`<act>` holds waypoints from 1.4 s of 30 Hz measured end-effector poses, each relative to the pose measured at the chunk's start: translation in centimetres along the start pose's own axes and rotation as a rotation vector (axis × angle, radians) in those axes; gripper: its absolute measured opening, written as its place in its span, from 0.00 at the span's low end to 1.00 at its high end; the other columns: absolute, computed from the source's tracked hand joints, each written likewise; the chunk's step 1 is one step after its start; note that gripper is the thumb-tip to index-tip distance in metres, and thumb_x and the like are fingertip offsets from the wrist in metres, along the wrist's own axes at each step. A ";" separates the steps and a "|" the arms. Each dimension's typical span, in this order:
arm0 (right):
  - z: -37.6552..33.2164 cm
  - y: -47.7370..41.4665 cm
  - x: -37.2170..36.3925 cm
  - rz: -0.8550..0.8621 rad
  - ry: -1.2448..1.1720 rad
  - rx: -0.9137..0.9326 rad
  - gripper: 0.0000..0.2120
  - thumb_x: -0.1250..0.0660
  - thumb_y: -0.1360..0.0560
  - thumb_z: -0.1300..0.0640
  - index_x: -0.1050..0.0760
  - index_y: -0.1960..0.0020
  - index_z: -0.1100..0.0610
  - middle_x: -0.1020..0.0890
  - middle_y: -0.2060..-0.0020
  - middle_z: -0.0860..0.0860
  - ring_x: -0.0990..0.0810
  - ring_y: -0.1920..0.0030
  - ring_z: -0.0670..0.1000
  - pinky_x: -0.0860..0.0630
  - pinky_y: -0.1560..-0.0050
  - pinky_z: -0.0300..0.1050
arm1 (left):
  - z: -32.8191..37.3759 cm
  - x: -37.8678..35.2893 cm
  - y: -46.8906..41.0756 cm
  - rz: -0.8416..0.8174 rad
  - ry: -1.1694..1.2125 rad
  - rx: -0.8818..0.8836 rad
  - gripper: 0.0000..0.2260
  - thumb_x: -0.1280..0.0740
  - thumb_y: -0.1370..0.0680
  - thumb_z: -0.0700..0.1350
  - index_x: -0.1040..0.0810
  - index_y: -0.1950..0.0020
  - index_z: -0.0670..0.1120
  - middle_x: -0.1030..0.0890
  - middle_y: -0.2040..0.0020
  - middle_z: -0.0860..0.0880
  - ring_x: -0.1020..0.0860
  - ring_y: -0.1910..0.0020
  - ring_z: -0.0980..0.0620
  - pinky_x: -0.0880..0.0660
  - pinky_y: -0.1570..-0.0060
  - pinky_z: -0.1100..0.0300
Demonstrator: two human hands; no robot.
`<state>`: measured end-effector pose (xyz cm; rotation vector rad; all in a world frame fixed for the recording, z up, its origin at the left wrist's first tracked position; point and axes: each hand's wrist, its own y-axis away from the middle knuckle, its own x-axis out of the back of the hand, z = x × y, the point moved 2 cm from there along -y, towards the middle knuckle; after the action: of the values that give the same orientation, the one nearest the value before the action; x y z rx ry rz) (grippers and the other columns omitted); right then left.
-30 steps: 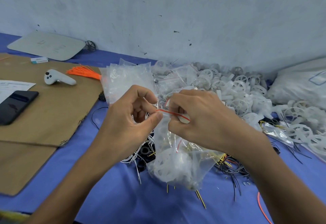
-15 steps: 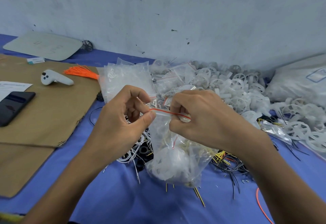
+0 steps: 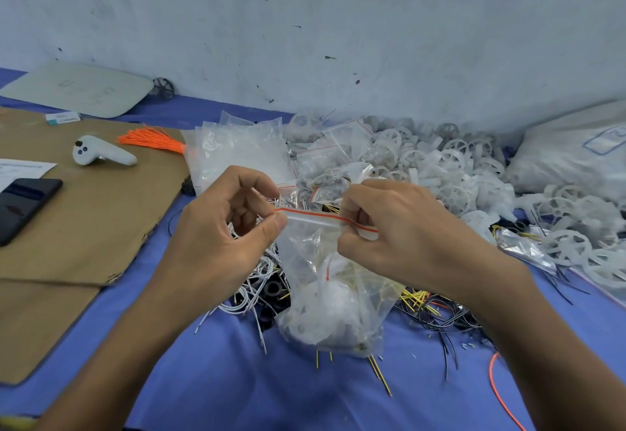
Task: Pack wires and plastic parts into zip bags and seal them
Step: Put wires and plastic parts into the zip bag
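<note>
A clear zip bag (image 3: 333, 298) with a red-lined seal strip hangs between my hands over the blue table. White plastic wheel parts and yellow wires fill its lower half. My left hand (image 3: 223, 237) pinches the left end of the strip with thumb and forefinger. My right hand (image 3: 396, 230) pinches the strip further right, and the strip's right end pokes out under its fingers. Loose white wires (image 3: 250, 291), black and yellow wires (image 3: 433, 308) lie under the bag.
A heap of white plastic wheel parts (image 3: 450, 166) and a stack of empty zip bags (image 3: 237, 149) lie behind. On the cardboard (image 3: 95, 213) at left sit a white controller (image 3: 101, 155), orange wires (image 3: 152, 139) and a phone (image 3: 20, 207). A large white bag (image 3: 576, 146) lies at right.
My hands have drawn slightly apart along the seal strip, so more of it shows between them. The bag stays in about the same place.
</note>
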<state>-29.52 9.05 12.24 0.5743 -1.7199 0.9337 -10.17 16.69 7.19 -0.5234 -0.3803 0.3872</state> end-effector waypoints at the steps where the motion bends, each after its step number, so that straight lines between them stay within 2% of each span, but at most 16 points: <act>1: 0.1 0.1 0.0 -0.005 -0.004 -0.007 0.06 0.37 0.29 0.49 0.28 0.60 0.51 0.25 0.64 0.45 0.29 0.61 0.48 0.31 0.57 0.47 | 0.0 0.0 0.0 0.002 -0.001 -0.001 0.11 0.27 0.29 0.44 0.24 0.51 0.56 0.20 0.61 0.49 0.26 0.65 0.45 0.26 0.62 0.55; 5: 0.6 0.4 0.2 -0.021 -0.040 -0.015 0.06 0.36 0.29 0.48 0.28 0.60 0.51 0.25 0.64 0.45 0.27 0.61 0.50 0.30 0.57 0.48 | 0.0 0.0 0.0 -0.003 -0.003 -0.007 0.11 0.27 0.29 0.45 0.24 0.51 0.57 0.20 0.61 0.51 0.26 0.66 0.46 0.25 0.62 0.57; 9: 1.2 0.8 0.5 -0.026 -0.085 -0.037 0.06 0.37 0.30 0.47 0.29 0.61 0.50 0.25 0.66 0.43 0.28 0.61 0.47 0.31 0.61 0.42 | 0.0 0.0 0.0 -0.002 -0.003 -0.010 0.11 0.27 0.29 0.45 0.24 0.51 0.57 0.20 0.61 0.50 0.26 0.66 0.46 0.25 0.63 0.57; 14: 2.1 1.3 0.7 -0.039 -0.079 -0.064 0.09 0.40 0.34 0.43 0.29 0.62 0.48 0.25 0.66 0.43 0.27 0.61 0.44 0.33 0.64 0.37 | -0.1 0.1 0.1 -0.015 0.004 -0.009 0.11 0.27 0.29 0.45 0.24 0.51 0.56 0.20 0.61 0.50 0.26 0.66 0.44 0.26 0.63 0.52; 18: 2.6 1.9 1.1 -0.021 -0.085 -0.068 0.08 0.39 0.34 0.44 0.30 0.64 0.48 0.26 0.68 0.42 0.28 0.63 0.43 0.33 0.63 0.36 | -0.1 0.2 0.2 -0.012 0.005 -0.010 0.11 0.27 0.29 0.45 0.24 0.51 0.56 0.20 0.62 0.50 0.26 0.67 0.45 0.26 0.64 0.54; 23: 3.4 3.0 1.7 -0.015 -0.086 -0.079 0.05 0.36 0.33 0.49 0.28 0.63 0.50 0.24 0.68 0.44 0.26 0.63 0.47 0.31 0.61 0.38 | -0.3 0.4 0.2 -0.013 -0.006 -0.013 0.12 0.26 0.29 0.45 0.24 0.51 0.57 0.20 0.61 0.51 0.26 0.67 0.46 0.26 0.65 0.55; 27: 4.2 3.9 2.2 0.012 -0.116 -0.107 0.05 0.36 0.33 0.48 0.28 0.63 0.49 0.24 0.68 0.43 0.25 0.63 0.46 0.29 0.60 0.40 | -0.6 0.4 0.1 -0.011 -0.014 -0.020 0.12 0.26 0.29 0.45 0.24 0.51 0.58 0.20 0.61 0.50 0.27 0.67 0.46 0.26 0.64 0.56; 31: 5.1 4.6 2.5 0.017 -0.133 -0.162 0.04 0.33 0.34 0.51 0.28 0.65 0.48 0.22 0.65 0.42 0.24 0.62 0.46 0.28 0.59 0.40 | -0.8 0.4 0.0 -0.004 -0.021 -0.017 0.12 0.26 0.29 0.45 0.24 0.51 0.58 0.21 0.61 0.49 0.27 0.66 0.47 0.26 0.64 0.59; 35: 5.9 5.2 2.8 0.016 -0.132 -0.215 0.03 0.33 0.35 0.50 0.27 0.65 0.45 0.21 0.67 0.43 0.23 0.64 0.45 0.28 0.59 0.40 | -0.6 0.4 0.0 -0.004 -0.030 -0.011 0.12 0.26 0.29 0.45 0.24 0.50 0.57 0.21 0.61 0.49 0.27 0.66 0.47 0.27 0.64 0.62; 39: 6.3 5.5 2.9 0.002 -0.123 -0.232 0.04 0.32 0.34 0.50 0.27 0.65 0.44 0.21 0.66 0.41 0.23 0.64 0.44 0.28 0.59 0.37 | -0.2 0.1 0.0 -0.016 -0.002 0.012 0.13 0.24 0.28 0.45 0.23 0.50 0.57 0.20 0.61 0.49 0.26 0.65 0.44 0.26 0.62 0.59; 42: 6.3 5.8 2.9 0.000 -0.138 -0.232 0.03 0.33 0.34 0.50 0.27 0.65 0.45 0.21 0.65 0.41 0.24 0.64 0.45 0.28 0.59 0.38 | 0.3 -0.1 0.1 -0.020 -0.056 0.024 0.12 0.27 0.27 0.41 0.22 0.49 0.57 0.21 0.60 0.51 0.26 0.64 0.46 0.26 0.60 0.58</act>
<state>-38.43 7.50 12.20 0.4938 -1.9203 0.6944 -10.42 16.88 7.39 -0.4861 -0.4342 0.3870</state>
